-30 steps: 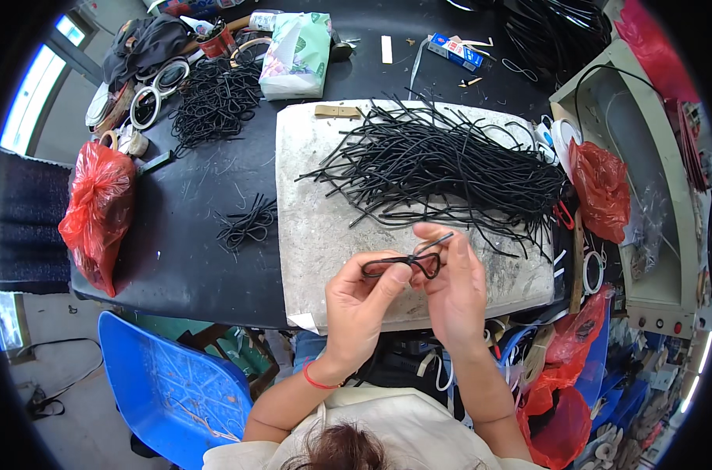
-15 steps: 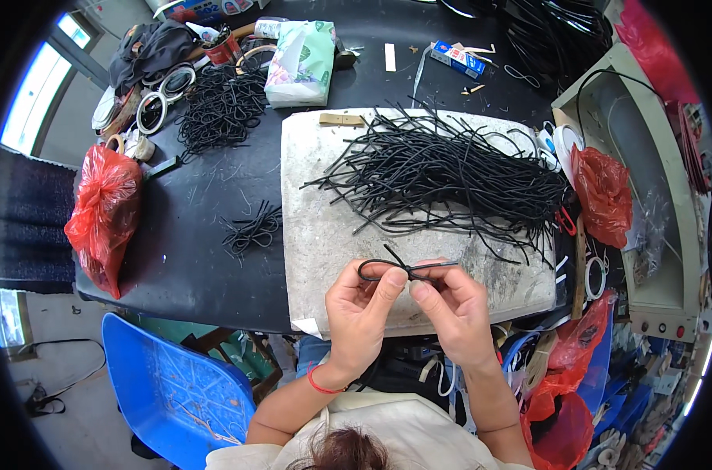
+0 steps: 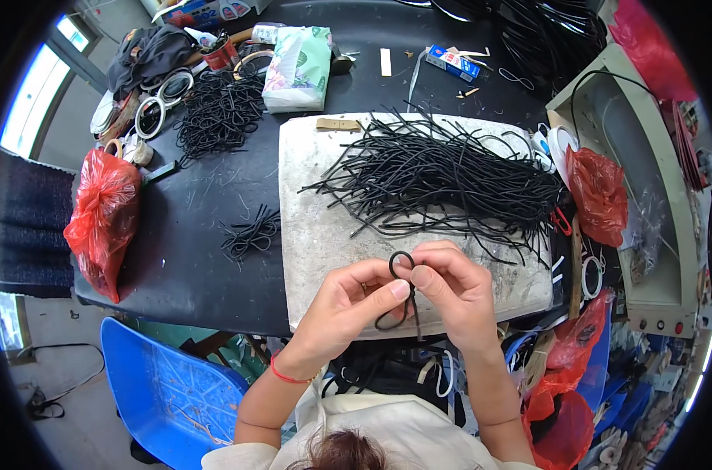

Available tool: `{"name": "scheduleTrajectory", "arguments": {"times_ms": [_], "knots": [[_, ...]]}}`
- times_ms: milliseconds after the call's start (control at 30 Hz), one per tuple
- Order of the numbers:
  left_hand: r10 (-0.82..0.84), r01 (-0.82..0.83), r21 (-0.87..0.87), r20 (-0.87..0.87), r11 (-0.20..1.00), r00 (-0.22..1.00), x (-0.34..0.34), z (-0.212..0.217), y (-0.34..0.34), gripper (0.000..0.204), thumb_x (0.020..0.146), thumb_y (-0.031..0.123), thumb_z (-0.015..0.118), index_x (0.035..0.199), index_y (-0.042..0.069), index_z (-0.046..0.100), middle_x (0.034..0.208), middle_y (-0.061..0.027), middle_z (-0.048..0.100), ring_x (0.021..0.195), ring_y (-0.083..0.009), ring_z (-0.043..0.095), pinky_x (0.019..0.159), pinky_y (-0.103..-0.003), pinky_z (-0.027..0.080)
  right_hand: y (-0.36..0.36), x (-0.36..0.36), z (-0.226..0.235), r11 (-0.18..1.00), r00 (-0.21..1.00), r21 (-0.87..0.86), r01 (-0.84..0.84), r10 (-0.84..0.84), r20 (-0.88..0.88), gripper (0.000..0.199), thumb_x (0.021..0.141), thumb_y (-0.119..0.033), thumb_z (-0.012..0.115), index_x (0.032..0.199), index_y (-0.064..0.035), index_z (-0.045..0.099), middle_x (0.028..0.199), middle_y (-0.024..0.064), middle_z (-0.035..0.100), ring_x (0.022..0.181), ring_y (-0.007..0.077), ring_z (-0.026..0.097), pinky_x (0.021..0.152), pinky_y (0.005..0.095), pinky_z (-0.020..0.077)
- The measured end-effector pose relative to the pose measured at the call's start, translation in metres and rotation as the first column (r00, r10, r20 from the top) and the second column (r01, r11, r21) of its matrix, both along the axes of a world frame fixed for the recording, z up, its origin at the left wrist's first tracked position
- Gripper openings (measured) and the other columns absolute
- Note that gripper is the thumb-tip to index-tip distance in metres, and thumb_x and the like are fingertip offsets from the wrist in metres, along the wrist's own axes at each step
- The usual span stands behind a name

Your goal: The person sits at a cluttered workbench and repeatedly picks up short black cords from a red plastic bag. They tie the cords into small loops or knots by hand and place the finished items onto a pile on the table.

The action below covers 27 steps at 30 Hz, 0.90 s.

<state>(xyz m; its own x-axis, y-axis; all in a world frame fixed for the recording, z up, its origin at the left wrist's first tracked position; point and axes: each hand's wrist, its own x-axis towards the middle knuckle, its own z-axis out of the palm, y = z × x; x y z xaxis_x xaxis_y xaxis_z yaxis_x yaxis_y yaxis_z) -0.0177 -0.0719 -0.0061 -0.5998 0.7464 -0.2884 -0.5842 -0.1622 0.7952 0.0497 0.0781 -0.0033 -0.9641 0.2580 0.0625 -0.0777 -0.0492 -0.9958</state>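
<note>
We pinch a black cord (image 3: 403, 276) between both thumbs and forefingers, left hand (image 3: 346, 304) and right hand (image 3: 456, 291) touching; a small loop stands above the fingertips, tails hanging below, the cord pile (image 3: 442, 176) lying beyond; a firm pinch at the crossing should keep the loop round

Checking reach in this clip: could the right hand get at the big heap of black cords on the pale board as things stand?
Probably yes. The heap of black cords lies just beyond the right hand on the pale board, with bare board between. But both hands are pinching a looped cord, so the right hand would have to let go.
</note>
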Motion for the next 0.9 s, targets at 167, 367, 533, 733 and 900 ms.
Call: {"name": "scheduleTrajectory", "arguments": {"times_ms": [167,367,533,733,900], "knots": [[-0.034,0.033,-0.029,-0.025,0.999,0.999,0.001,-0.001,0.001,0.018,0.087,0.015,0.059,0.088,-0.003,0.062,0.077,-0.0048,0.062,0.068,-0.0065,0.054,0.063,-0.02,0.045,-0.009,0.002,-0.005,0.984,0.997,-0.173,0.044,-0.032,0.072,0.014,0.088,-0.01,0.056,0.093,0.0029,0.06,0.087,0.0079,0.06,0.067,0.0082,0.055,0.058,0.0194,0.046],[-0.024,0.025,-0.026,0.04,0.999,0.999,0.005,-0.004,0.002,0.018,0.086,0.015,0.059,0.088,-0.003,0.063,0.078,-0.0064,0.062,0.068,-0.008,0.056,0.062,-0.022,0.046,-0.015,0.004,-0.009,0.984,0.98,-0.027,0.174,-0.17,0.099,0.022,0.092,-0.019,0.051,0.082,-0.0002,0.054,0.076,0.0043,0.062,0.064,0.0061,0.054,0.056,0.0196,0.044],[-0.036,0.039,-0.034,0.081,0.999,0.996,0.006,-0.006,0.0,0.018,0.085,0.014,0.06,0.093,-0.002,0.063,0.086,-0.0084,0.064,0.07,-0.0104,0.058,0.064,-0.024,0.048,-0.012,0.0,-0.01,0.986,0.975,-0.05,0.158,-0.148,0.165,0.026,0.093,-0.023,0.05,0.078,-0.0016,0.052,0.072,0.0033,0.059,0.063,0.0055,0.053,0.055,0.0189,0.0425],[-0.057,0.062,-0.037,0.125,0.997,0.991,0.008,-0.006,0.0,0.019,0.086,0.015,0.06,0.093,-0.003,0.063,0.091,-0.0098,0.063,0.071,-0.0105,0.058,0.064,-0.023,0.048,-0.006,-0.002,-0.011,0.988,0.973,-0.1,0.116,-0.093,0.212,0.026,0.093,-0.025,0.048,0.082,-0.0019,0.051,0.074,0.0041,0.059,0.063,0.0061,0.053,0.056,0.0196,0.0433],[0.235,-0.249,0.086,0.145,0.965,0.961,0.014,-0.022,0.007,0.019,0.087,0.012,0.057,0.1,-0.001,0.059,0.093,-0.0094,0.062,0.077,-0.0115,0.059,0.066,-0.024,0.049,-0.015,-0.006,-0.01,0.97,0.981,-0.165,0.18,-0.164,0.104,0.03,0.095,-0.026,0.043,0.108,0.0011,0.046,0.093,0.0112,0.062,0.081,0.011,0.057,0.07,0.0242,0.0449]]}}
